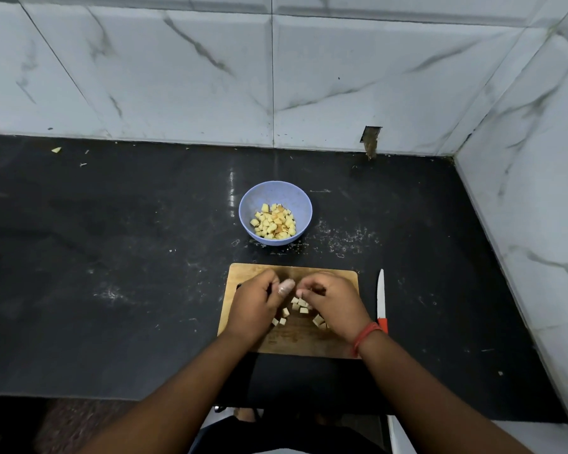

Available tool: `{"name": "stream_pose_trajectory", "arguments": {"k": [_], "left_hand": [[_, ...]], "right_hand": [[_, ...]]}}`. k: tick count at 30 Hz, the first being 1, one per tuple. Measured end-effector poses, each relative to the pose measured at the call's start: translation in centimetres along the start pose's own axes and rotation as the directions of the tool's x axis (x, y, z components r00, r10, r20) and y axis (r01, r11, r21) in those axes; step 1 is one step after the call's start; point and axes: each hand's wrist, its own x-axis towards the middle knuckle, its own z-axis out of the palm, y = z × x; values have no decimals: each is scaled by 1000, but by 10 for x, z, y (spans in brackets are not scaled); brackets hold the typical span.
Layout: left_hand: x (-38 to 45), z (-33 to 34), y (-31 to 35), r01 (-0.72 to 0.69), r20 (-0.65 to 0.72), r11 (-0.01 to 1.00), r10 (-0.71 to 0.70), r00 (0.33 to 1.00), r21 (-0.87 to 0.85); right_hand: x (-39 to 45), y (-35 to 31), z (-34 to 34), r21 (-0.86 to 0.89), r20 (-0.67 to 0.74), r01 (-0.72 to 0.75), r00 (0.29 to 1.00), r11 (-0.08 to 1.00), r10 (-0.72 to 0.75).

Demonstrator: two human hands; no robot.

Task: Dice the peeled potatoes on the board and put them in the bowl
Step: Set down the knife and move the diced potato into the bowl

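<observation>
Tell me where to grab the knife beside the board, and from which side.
Take the knife by its red handle, the end nearest the person, coming from the right hand side. It lies flat on the counter just right of the board, white blade pointing away towards the wall.

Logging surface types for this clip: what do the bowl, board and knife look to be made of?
Bowl: likely matte plastic, pale blue with faint speckles and no sharp glare. Board: wood or bamboo, tan with visible grain and dark wear marks. Knife: white blade, possibly ceramic or coated steel, with an orange-red handle that looks plastic.
</observation>
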Motion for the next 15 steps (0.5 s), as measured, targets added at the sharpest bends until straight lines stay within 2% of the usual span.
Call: {"name": "stream_pose_trajectory", "arguments": {"k": [2,4,6,8,10,12,14,15], "left_hand": [[2,0,12,51,-55,989,-59,997,-137],[10,-3,30,67,-115,971,-96,989,-231],[25,-10,52,48,-178,957,-102,979,-287],[50,-21,70,50,-215,950,-121,969,-309],[81,-32,82,104,-219,956,-168,961,-276],[111,-42,88,176,-190,969,-209,959,-175],[136,-50,85,278,-113,952,-292,950,-124],[146,-52,81,333,-57,935,-342,938,-118]], "right_hand": [[1,-7,-2,333,23,-177,983,926,179],[7,-21,-4,567,49,-244,964,787,263],[21,-42,-8,727,59,-233,958,646,280],[45,-66,-16,771,28,-180,968,610,249],[78,-82,-21,726,-34,-121,977,677,211],[110,-92,-24,542,-103,-107,976,834,193],[132,-97,-25,97,-116,-115,985,989,126],[137,-100,-24,-130,-74,-112,992,985,103]]}}
